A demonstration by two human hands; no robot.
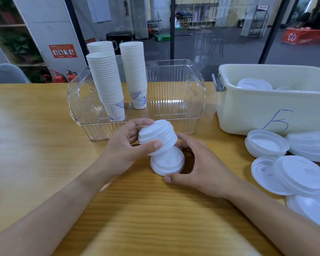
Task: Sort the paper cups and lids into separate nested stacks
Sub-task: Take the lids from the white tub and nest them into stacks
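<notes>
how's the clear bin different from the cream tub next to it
The clear bin is see-through with ribbed walls; the cream tub is opaque, smooth, and marked with a blue handwritten letter. The clear bin holds tall stacks of paper cups; the cream tub holds white lids. The clear bin sits at the middle of the wooden table, the cream tub at the right. Both are open-topped.

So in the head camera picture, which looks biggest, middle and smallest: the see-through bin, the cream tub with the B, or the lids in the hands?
1 and 2. clear bin and cream tub: too alike to rank, and the tub runs off the picture's edge.
3. held lid stack: clearly smallest, though nearest the camera.
</notes>
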